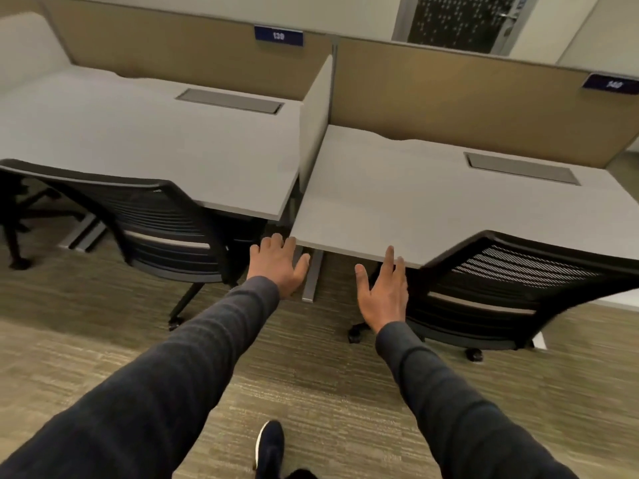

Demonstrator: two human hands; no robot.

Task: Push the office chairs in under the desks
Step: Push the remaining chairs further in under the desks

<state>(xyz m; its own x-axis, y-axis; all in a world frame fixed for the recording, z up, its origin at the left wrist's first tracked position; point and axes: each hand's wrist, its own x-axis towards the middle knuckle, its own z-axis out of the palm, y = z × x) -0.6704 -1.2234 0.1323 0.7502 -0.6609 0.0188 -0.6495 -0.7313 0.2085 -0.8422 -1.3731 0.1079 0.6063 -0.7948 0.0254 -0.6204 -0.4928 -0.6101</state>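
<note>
Two grey desks stand side by side, the left desk (145, 140) and the right desk (432, 202), split by a low grey divider (316, 122). A black mesh-backed chair (155, 223) sits at the left desk, its back close to the desk edge. A second black mesh chair (501, 292) sits at the right desk, its back tucked just under the front edge. My left hand (278, 264) is stretched out, fingers spread, between the two chairs and holds nothing. My right hand (382, 292) is open too, just left of the right chair's back, not touching it.
Tan partition panels with blue number plates (278, 35) rise behind the desks. Part of another black chair base (17, 216) shows at the far left. A desk leg foot (311, 278) stands between my hands. My dark shoe (269, 444) is on the carpet.
</note>
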